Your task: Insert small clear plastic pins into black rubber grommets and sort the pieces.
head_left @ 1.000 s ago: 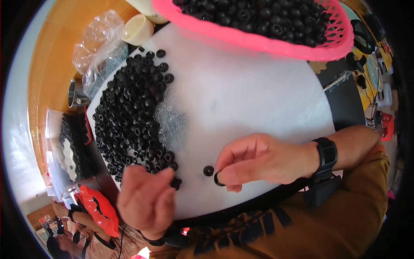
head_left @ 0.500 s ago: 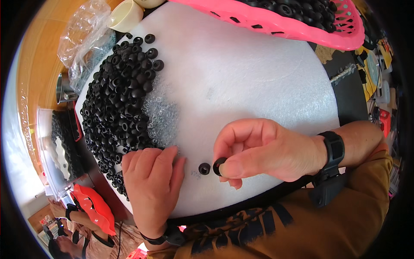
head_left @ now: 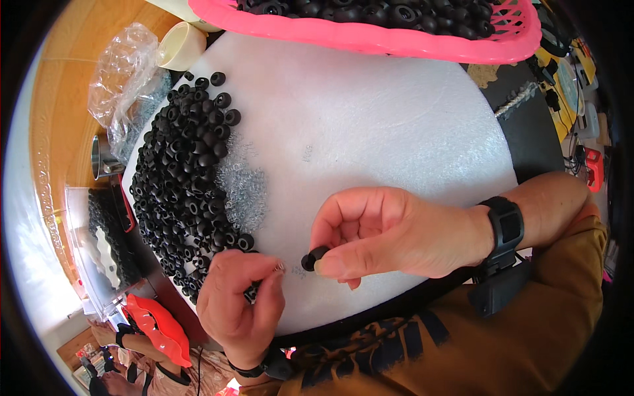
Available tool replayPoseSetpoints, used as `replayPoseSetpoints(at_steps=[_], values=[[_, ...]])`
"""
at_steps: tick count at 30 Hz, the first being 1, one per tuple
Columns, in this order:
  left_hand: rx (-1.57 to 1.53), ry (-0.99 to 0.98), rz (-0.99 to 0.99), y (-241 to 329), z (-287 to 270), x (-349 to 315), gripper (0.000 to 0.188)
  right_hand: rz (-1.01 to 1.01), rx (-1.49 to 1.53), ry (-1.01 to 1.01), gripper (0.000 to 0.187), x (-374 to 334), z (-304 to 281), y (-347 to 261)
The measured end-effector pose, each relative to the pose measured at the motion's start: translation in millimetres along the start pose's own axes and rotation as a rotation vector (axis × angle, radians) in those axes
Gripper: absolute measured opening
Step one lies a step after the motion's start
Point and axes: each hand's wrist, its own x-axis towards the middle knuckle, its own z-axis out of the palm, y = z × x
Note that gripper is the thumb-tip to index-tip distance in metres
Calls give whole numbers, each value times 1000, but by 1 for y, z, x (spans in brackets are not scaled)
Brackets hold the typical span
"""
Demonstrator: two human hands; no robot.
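Note:
My right hand point(head_left: 389, 231) pinches a small hollow black cap point(head_left: 319, 253) between thumb and fingers, low over the white foam sheet point(head_left: 370, 119). Touching or overlapping it is a second black piece point(head_left: 308, 263); whether the fingers grip that one too is hard to tell. My left hand point(head_left: 241, 297) is closed in a pinch on a tiny metal spring point(head_left: 280, 266), close to the black pieces. Beneath and behind the left hand spreads a big heap of black caps point(head_left: 188, 165). A patch of loose springs point(head_left: 243, 191) lies along the heap's right side.
A pink basket point(head_left: 370, 43) full of black pieces stands at the far edge. At the far left are a clear plastic bag point(head_left: 122, 72), a cream cup point(head_left: 181, 47) and a metal cup point(head_left: 102, 158). A red basket point(head_left: 157, 330) and another person point(head_left: 152, 369) are at lower left.
My left hand has lifted from the heap's edge and now pinches a spring. My right hand has moved left, bringing its cap against the black piece. The view has shifted slightly.

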Motion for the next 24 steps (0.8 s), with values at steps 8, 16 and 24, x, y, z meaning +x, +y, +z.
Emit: replayPoseSetpoints(at_steps=[8, 16, 24], values=[[-175, -69, 163, 2, 4, 4, 31, -66, -84, -38, 24, 3, -4, 13], [-108, -80, 216, 8, 5, 1, 34, -53, -129, -39, 22, 1, -4, 15], [-201, -121, 330, 1, 5, -6, 47, -27, -210, 1, 17, -6, 7, 9]])
